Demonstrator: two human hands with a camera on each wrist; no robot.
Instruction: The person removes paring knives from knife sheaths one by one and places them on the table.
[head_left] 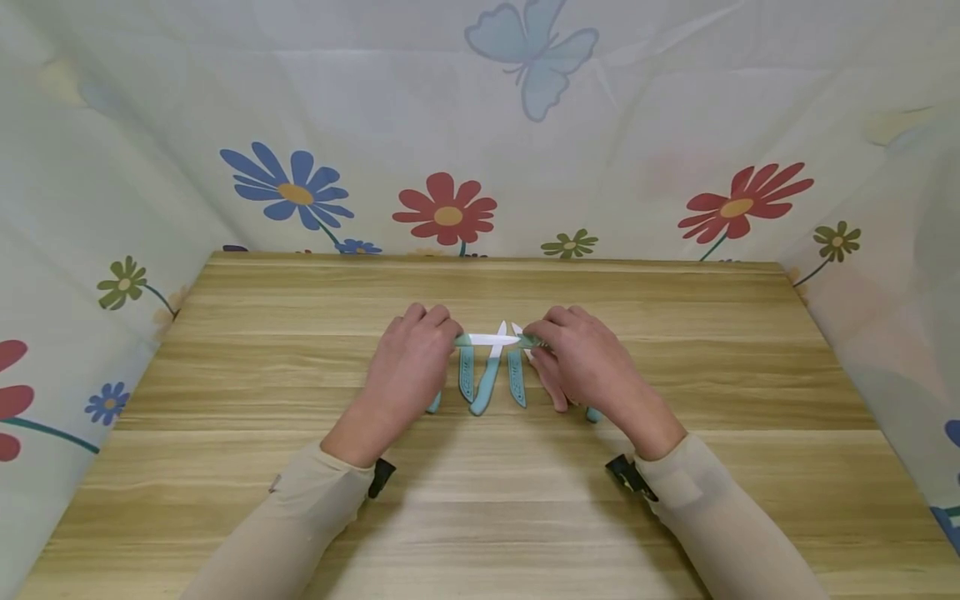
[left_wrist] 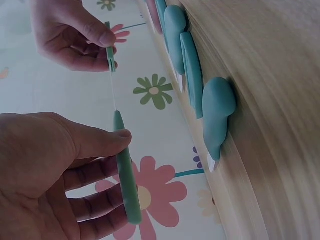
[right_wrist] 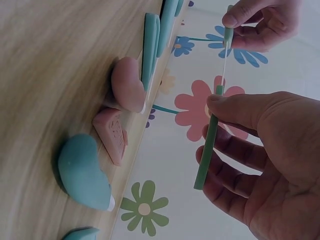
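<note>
My left hand (head_left: 412,350) pinches the green handle (left_wrist: 127,175) of a small knife between thumb and fingers. Its white blade (head_left: 491,340) points right, above the table. Opposite it, my right hand (head_left: 588,354) grips a slim green blade sheath (right_wrist: 207,152), with the blade's tip at its mouth; how far the tip reaches inside I cannot tell. Below the hands lie a teal-handled knife (head_left: 486,387), two teal sheaths, one left (head_left: 467,375) and one right (head_left: 517,379) of it, and a pink-handled knife (head_left: 552,385). My hands partly cover more teal handles.
The wooden table (head_left: 480,517) ends at a flower-printed cloth (head_left: 615,167) behind and at both sides. In the right wrist view a pink sheath (right_wrist: 112,134) lies between the pink knife and another teal-handled knife (right_wrist: 84,170).
</note>
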